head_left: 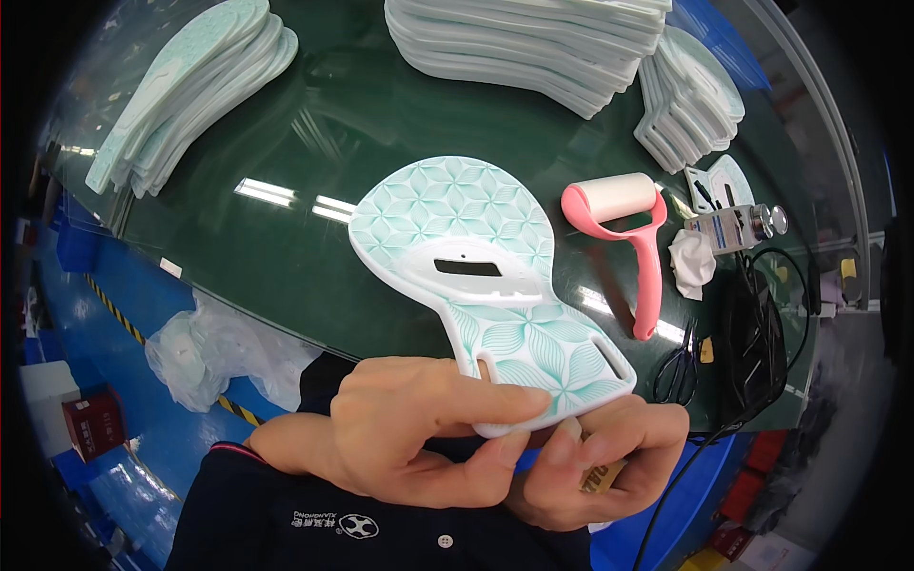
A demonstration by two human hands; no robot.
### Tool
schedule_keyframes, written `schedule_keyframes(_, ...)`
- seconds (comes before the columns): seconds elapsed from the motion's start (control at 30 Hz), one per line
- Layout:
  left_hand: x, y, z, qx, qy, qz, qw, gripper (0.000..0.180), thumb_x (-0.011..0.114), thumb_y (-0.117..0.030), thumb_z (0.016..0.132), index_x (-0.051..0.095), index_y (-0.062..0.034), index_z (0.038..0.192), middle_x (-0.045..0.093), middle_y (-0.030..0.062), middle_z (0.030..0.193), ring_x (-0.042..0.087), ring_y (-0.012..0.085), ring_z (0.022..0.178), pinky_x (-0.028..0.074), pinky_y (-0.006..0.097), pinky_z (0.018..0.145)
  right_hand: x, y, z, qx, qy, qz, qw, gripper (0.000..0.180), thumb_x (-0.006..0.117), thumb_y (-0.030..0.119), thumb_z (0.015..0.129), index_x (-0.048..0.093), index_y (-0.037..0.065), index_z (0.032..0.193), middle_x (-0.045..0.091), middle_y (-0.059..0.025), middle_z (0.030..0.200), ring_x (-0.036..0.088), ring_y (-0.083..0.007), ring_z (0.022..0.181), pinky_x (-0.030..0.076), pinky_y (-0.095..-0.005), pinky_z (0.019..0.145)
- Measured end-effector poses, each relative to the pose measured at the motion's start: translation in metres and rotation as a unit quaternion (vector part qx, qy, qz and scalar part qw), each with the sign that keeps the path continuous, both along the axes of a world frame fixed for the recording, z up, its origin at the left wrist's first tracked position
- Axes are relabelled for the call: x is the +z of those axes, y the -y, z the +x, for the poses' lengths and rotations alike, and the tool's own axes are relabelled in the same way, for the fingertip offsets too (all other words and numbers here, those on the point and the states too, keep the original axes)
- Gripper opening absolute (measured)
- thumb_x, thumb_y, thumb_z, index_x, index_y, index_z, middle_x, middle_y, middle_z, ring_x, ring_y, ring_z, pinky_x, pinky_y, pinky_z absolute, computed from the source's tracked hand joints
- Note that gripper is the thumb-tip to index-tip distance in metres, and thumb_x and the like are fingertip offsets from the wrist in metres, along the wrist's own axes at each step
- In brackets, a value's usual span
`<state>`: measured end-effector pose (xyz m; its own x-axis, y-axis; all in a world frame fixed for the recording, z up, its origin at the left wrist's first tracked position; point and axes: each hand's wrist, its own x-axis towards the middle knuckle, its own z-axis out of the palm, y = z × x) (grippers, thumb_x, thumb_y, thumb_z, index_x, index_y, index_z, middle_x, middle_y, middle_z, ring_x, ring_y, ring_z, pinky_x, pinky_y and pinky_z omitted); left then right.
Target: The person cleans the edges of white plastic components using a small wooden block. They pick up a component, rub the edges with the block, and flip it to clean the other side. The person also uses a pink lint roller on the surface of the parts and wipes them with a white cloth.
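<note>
**Inspector:** At the near edge of the dark green table, what did you have in hand?

**Worker:** My left hand was pinching the narrow end of a white insole-shaped panel printed with a teal leaf pattern, thumb under its rim and fingers over the top. My right hand was curled beneath the same end, fingers pressed together against the underside (I could not tell what the small brown thing tucked behind them was).

**Inspector:** And the panel's position?

**Worker:** It was held above the table, its broad end pointing away from me, a dark rectangular slot near the middle.

**Inspector:** Surroundings?

**Worker:** A pink-handled lint roller lay on the table just right of the panel. Black scissors were near the edge, beside a black cable. A small bottle lay past the roller next to a crumpled white cloth. Stacks of pale panels stood along the far side.
</note>
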<state>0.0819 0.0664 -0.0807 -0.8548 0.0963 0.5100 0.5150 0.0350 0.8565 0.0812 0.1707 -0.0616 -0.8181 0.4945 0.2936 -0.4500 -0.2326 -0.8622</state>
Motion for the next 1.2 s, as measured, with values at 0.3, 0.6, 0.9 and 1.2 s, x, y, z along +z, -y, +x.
schedule_keyframes(0.3,-0.007,-0.01,-0.002,0.05,0.003,0.079,0.996,0.026,0.064,-0.001,0.059,0.059,-0.0009,0.084,0.057,0.0067,0.057,0.056,0.0124,0.045,0.043,0.02,0.041,-0.005,-0.003,0.007,-0.001,0.006,0.045,0.999,0.024,0.062,-0.018,0.038,0.054,0.0,0.052,0.05,-0.005,0.049,0.05,-0.0089,0.046,0.037,-0.019,0.043)
schedule_keyframes(0.6,-0.003,-0.005,0.005,0.012,0.08,0.105,0.991,0.026,0.064,-0.001,0.061,0.058,0.0013,0.086,0.059,0.0088,0.063,0.059,0.0134,0.053,0.047,0.02,0.048,-0.011,-0.017,0.005,0.174,-0.095,-0.024,0.98,0.027,0.067,-0.013,0.051,0.052,-0.001,0.07,0.053,-0.0098,0.058,0.052,-0.0164,0.05,0.044,-0.0275,0.05)
schedule_keyframes(0.9,0.006,-0.002,0.004,-0.02,0.077,0.129,0.988,0.026,0.063,-0.001,0.063,0.057,0.0034,0.089,0.061,0.0107,0.07,0.062,0.016,0.062,0.05,0.022,0.056,0.0,-0.018,0.005,0.213,-0.079,0.029,0.973,0.028,0.066,-0.016,0.052,0.051,-0.002,0.072,0.052,-0.008,0.058,0.05,-0.0152,0.049,0.039,-0.0246,0.049)
schedule_keyframes(1.2,0.002,-0.009,0.003,0.024,0.034,0.116,0.992,0.025,0.063,0.001,0.062,0.058,0.0021,0.086,0.06,0.011,0.067,0.061,0.0171,0.058,0.05,0.022,0.053,-0.006,-0.005,0.002,0.056,-0.114,0.088,0.988,0.029,0.061,-0.02,0.049,0.05,-0.003,0.069,0.047,-0.0058,0.05,0.044,-0.0112,0.043,0.032,-0.0214,0.043)
